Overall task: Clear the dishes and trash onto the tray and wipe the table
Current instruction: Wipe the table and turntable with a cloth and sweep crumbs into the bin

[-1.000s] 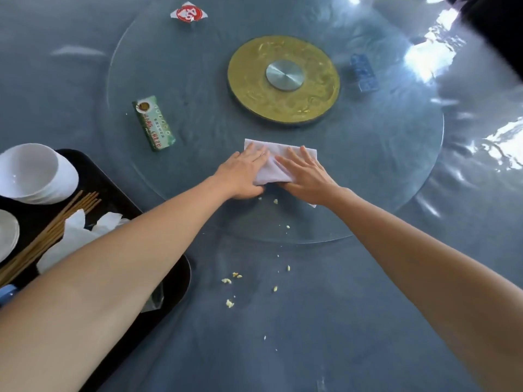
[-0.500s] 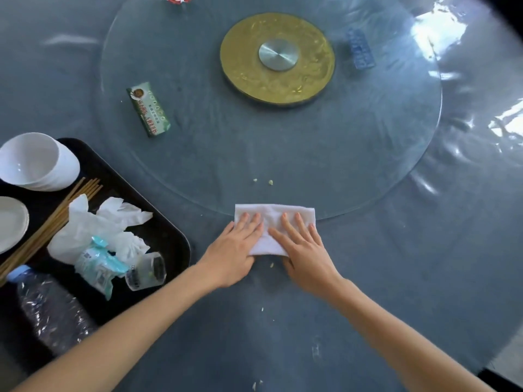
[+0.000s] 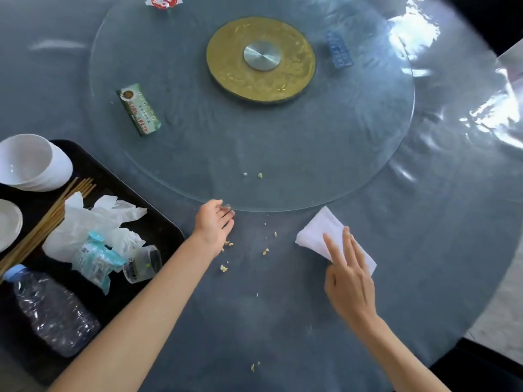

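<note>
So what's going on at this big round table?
A person is cleaning up after a meal. The right hand presses a folded white cloth flat on the table, while the left hand rests near the glass turntable's edge. Bowls, chopsticks and trash already sit on the black tray, but crumbs remain.
</note>
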